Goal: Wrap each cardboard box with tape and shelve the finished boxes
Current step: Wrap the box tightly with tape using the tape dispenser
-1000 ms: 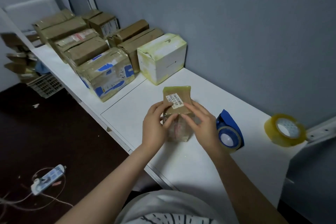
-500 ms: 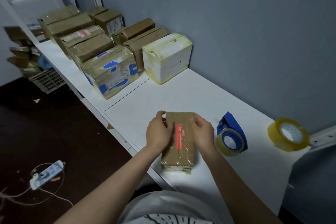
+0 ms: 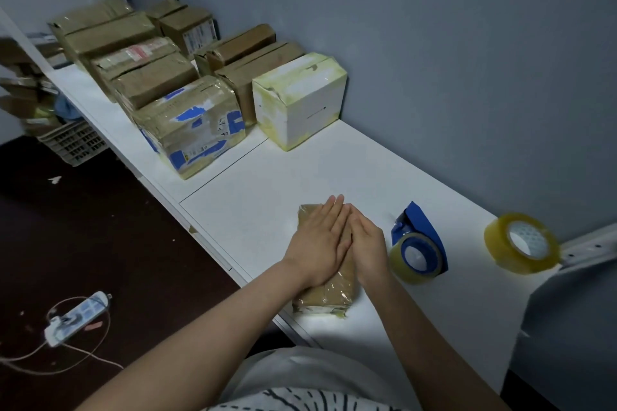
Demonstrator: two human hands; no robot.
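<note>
— Contact, plain and flat, from where I stand! Left grip point(image 3: 319, 240) lies palm-down on top of the small brown box point(image 3: 334, 294), fingers straight, held together, pointing toward the wall.
— Clamped round it?
— No, nothing curled. It's a released, flat hand on the top face, wrist low, forearm coming in from the near left.
— And the other one?
— Right grip point(image 3: 367, 245) stands on its edge along the box's right side. Its fingers are straight too, tips touching the left fingers. Released as well, laid against the box rather than grasping it. The thumb I can't make out.
— Where's the box sitting?
— Flat on the white counter point(image 3: 260, 190), close to the front edge, long side running away from the person. Clear tape shines on the near end, which pokes out below both wrists.
— Tools?
— Blue tape dispenser point(image 3: 419, 252) on the counter just beside the right grip; whether they touch, I can't tell. A loose tape roll point(image 3: 521, 243) sits farther right, near the counter's end.
— Other boxes?
— A white box point(image 3: 300, 103) against the wall farther along, a blue-patched box point(image 3: 193, 125) beside it nearer the front, and a row of brown boxes point(image 3: 147, 77) behind those. Down on the dark floor, a power strip point(image 3: 76, 314) with its cable looped.
</note>
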